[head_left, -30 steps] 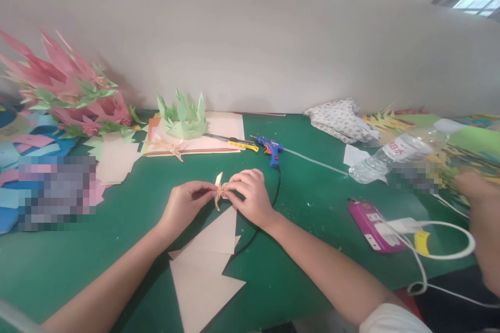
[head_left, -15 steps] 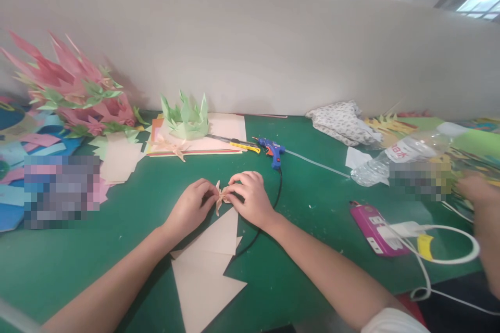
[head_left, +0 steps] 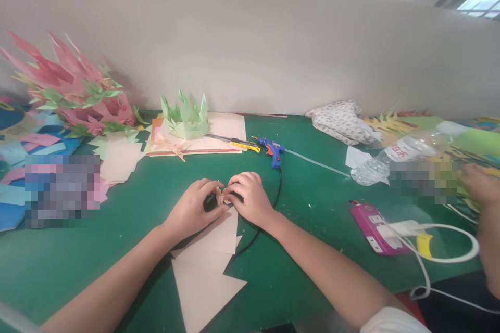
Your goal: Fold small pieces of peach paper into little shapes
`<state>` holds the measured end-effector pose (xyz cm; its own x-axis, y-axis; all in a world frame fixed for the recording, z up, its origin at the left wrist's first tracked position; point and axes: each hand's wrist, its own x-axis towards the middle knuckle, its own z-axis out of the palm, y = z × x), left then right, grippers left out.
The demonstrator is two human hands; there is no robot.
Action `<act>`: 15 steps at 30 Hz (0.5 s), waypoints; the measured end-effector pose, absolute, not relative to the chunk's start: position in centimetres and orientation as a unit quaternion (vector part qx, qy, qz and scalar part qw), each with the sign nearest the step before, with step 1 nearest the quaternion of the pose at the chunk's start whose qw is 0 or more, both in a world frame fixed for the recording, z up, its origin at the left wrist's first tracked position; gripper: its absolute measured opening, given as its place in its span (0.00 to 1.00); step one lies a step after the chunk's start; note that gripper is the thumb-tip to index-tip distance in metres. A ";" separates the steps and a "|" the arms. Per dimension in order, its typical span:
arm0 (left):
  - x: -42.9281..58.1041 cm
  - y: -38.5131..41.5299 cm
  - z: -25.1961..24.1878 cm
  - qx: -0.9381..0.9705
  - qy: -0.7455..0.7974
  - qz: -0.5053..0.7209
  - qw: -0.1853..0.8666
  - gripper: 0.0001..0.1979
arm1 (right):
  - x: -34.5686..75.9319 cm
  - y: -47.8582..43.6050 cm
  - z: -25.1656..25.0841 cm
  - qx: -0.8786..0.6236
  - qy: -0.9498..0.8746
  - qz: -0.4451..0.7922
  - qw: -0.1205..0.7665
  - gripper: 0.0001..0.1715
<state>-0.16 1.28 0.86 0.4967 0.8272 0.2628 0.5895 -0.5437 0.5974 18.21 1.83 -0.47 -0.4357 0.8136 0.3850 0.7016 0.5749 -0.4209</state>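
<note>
My left hand point(head_left: 193, 209) and my right hand point(head_left: 247, 196) meet over the green table point(head_left: 128, 218), both pinching a small folded beige paper piece point(head_left: 223, 197). Only a sliver of the paper shows between the fingers. Below my hands lie beige paper triangles point(head_left: 207, 270). A blue glue gun point(head_left: 271, 150) lies just beyond my right hand, its black cord running past my wrist.
A green paper crown point(head_left: 185, 117) on paper sheets, a yellow utility knife point(head_left: 236, 143), pink and green paper flowers point(head_left: 70, 93) at left. At right: a cloth point(head_left: 341, 120), a plastic bottle point(head_left: 398, 158), a pink phone point(head_left: 375, 229) with white cable, another person's hand point(head_left: 482, 187).
My hands have pressed closer together and lower to the table, and the paper piece, which stood up between the fingers before, is now mostly covered by them.
</note>
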 end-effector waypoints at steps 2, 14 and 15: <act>0.0 1.0 0.9 0.837 0.422 0.270 0.222 0.13 | 18.2 1.8 -0.4 -0.450 -0.841 0.099 0.283 0.06; 0.0 1.1 0.6 0.799 0.481 0.262 0.250 0.06 | 18.0 1.7 -0.1 -0.442 -0.847 0.096 0.280 0.08; -0.1 1.2 0.7 0.798 0.483 0.259 0.251 0.06 | 18.0 1.7 -0.1 -0.441 -0.847 0.096 0.282 0.08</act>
<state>-0.05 1.18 0.67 0.3985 0.9012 0.1706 0.6404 -0.4065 0.6516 17.99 1.72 -0.09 -0.4521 0.8011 0.3922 0.6931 0.5923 -0.4109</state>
